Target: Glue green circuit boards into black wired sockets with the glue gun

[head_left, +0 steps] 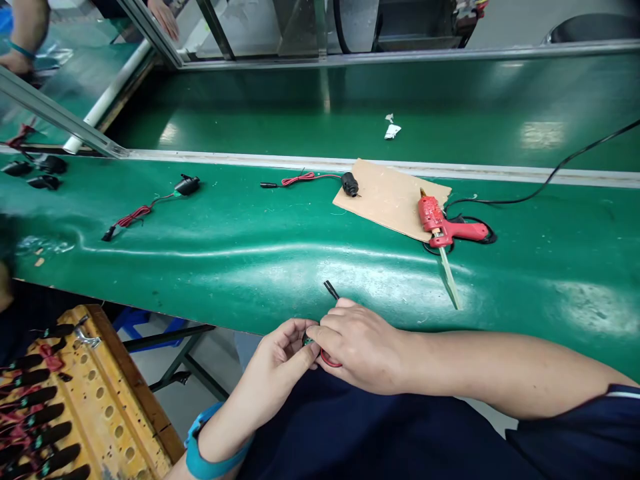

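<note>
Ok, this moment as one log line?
left hand: pinching small green part | right hand: holding red wire | glue gun: partly on cardboard

We hold a small, mostly hidden green part (307, 339); a red wire (330, 361) curves beside it, and a black connector (331, 289) juts forward.

No text, label, brand, number or sign is legible.
</note>
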The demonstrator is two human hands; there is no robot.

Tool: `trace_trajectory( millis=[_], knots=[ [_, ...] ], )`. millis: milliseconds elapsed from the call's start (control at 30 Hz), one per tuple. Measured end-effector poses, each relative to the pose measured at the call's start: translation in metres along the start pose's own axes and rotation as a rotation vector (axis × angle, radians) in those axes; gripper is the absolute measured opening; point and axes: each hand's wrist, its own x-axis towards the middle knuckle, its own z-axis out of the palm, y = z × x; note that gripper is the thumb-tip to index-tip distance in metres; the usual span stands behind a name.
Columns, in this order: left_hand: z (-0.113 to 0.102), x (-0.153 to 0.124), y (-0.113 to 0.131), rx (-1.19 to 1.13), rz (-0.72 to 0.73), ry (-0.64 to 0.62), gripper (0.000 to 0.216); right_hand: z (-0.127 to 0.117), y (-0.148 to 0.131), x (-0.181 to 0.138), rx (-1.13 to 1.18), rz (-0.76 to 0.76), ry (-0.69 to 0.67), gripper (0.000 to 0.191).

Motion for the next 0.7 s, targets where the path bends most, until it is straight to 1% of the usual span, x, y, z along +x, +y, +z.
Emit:
trace_trajectory(
  millis=[100,233,333,400,467,533,633,700],
  knots=[
    [0.002,0.001,-0.005,0.049,0.016,0.055,0.025,-0.006,-0.003,-0.001,-0.002,0.020,-0.037,0.013],
    [0.001,0.002,-0.013,0.120,0.057,0.139,0.024,-0.027,-0.008,-0.004,0.035,0.066,-0.118,0.020],
    [-0.001,0.003,-0.016,0.086,0.071,0.167,0.024,-0.041,-0.007,-0.006,0.041,0.091,-0.145,0.017],
    [-0.002,0.004,-0.016,0.051,0.070,0.175,0.025,-0.045,-0.004,-0.007,0.030,0.114,-0.143,0.016],
    [-0.002,0.005,-0.015,0.050,0.077,0.198,0.025,-0.045,-0.002,-0.006,0.032,0.148,-0.135,0.017],
    [-0.001,0.006,-0.015,0.119,0.119,0.257,0.023,-0.040,-0.003,-0.005,0.053,0.167,-0.112,0.017],
    [0.002,0.007,-0.015,0.331,0.214,0.393,0.019,-0.029,-0.007,-0.002,0.074,0.152,-0.045,0.012],
    [0.003,0.008,-0.014,0.470,0.260,0.475,0.020,-0.019,-0.009,0.000,0.055,0.135,0.011,0.012]
  ],
)
